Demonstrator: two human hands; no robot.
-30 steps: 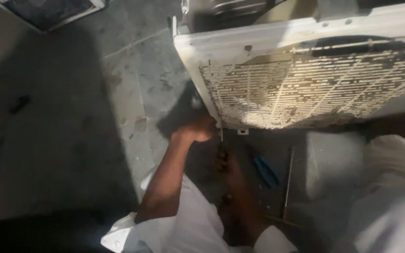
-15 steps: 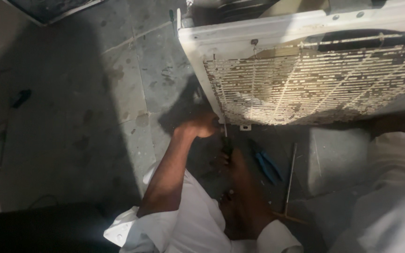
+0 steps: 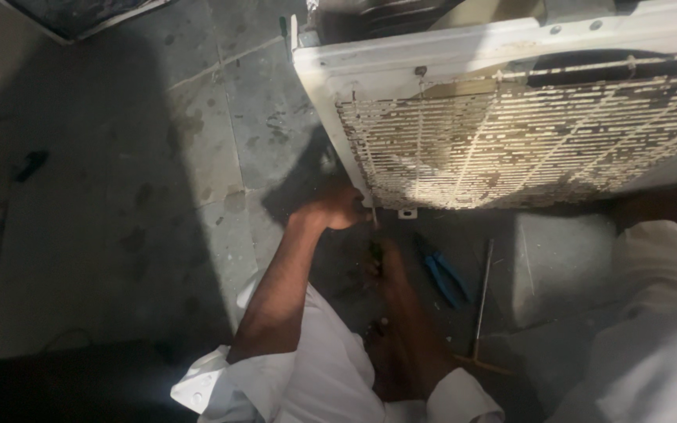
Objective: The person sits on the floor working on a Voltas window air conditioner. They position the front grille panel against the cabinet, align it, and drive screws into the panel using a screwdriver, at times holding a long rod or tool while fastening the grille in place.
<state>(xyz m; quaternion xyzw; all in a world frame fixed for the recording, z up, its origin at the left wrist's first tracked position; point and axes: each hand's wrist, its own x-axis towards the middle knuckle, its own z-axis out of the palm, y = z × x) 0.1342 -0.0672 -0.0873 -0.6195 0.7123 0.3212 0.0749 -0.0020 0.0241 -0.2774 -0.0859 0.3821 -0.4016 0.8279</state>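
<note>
A white appliance casing (image 3: 401, 63) with a dirty wire grille (image 3: 526, 133) fills the upper right of the head view. My left hand (image 3: 337, 208) presses against the casing's lower left corner, fingers curled at its edge. My right hand (image 3: 381, 262) sits just below in deep shadow, wrapped around a thin upright tool, probably a screwdriver (image 3: 374, 221), whose tip meets the bottom edge of the grille frame beside a small white bracket (image 3: 407, 212). White sleeves cover both forearms.
Blue-handled pliers (image 3: 442, 276) lie on the stained concrete floor right of my hands. A long thin metal rod (image 3: 482, 301) lies beside them. A small dark object (image 3: 30, 165) rests far left. A framed panel (image 3: 80, 12) leans at the top left.
The view has shifted a little, so the casing sits slightly higher and further right. Both hands stay at the same lower corner of the grille.
</note>
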